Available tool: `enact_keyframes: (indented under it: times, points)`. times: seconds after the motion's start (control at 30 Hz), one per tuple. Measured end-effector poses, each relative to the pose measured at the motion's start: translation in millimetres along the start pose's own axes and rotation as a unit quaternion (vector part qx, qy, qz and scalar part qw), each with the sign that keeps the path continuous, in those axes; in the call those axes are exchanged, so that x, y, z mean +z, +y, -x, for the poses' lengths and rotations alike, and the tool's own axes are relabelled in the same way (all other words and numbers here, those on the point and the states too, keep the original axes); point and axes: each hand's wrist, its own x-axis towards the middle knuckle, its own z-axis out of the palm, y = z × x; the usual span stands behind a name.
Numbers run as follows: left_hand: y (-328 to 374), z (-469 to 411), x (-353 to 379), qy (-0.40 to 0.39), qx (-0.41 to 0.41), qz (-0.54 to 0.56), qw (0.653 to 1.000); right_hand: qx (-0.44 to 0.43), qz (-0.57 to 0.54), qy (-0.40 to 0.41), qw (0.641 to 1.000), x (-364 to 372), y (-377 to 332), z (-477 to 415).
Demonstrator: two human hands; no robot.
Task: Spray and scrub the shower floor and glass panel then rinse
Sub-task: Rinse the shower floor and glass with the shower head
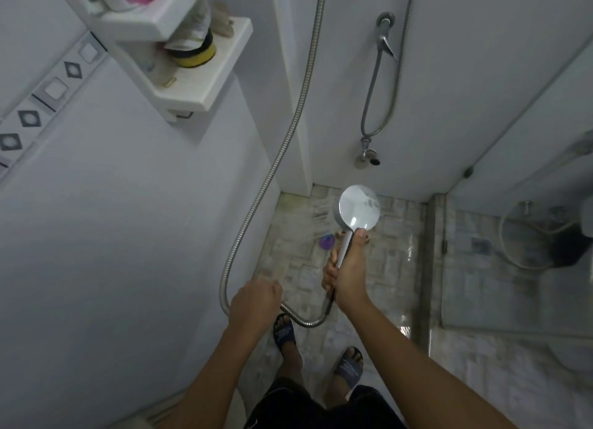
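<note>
No readable brand or label anywhere that I can make out. My right hand is wrapped around the handle of the shower head, a round silvery-white disc held over the shower floor, face pointing away from me. My left hand is closed around the metal hose where it loops low. Floor is pale stone-pattern tile, wet and shiny, with grime in the far corner. One small purple thing sits on it, can't tell what. Glass panel stands on the right. Two shelves up the wall, one yellow-lidded jar, two dark slippers on my feet
</note>
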Motion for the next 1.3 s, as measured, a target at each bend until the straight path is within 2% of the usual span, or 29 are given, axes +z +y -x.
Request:
enact_keyframes:
  times: [0.2,0.5,0.77,1.0,1.2,1.3]
  points:
    - [-12,7,14,-0.027,-0.030,-0.002,0.999,0.022,0.018,0.008,1.000,-4,20,6]
    - [-10,8,20,-0.037,-0.028,0.019,0.999,-0.012,0.041,0.015,0.999,-3,20,10]
    - [4,-16,-5,0.029,-0.001,0.032,0.999,-0.103,-0.002,0.000,0.995,12,-20,-4]
    - [-3,-48,-25,0.065,-0.007,0.046,0.997,-0.138,-0.011,-0.013,0.990,47,-48,-12]
    - [-14,-72,-38,0.066,0.008,0.034,0.997,-0.162,-0.011,-0.016,0.987,74,-54,-22]
    - [-16,-85,-39,0.046,0.022,0.036,0.998,-0.153,-0.008,0.015,0.988,77,-53,-33]
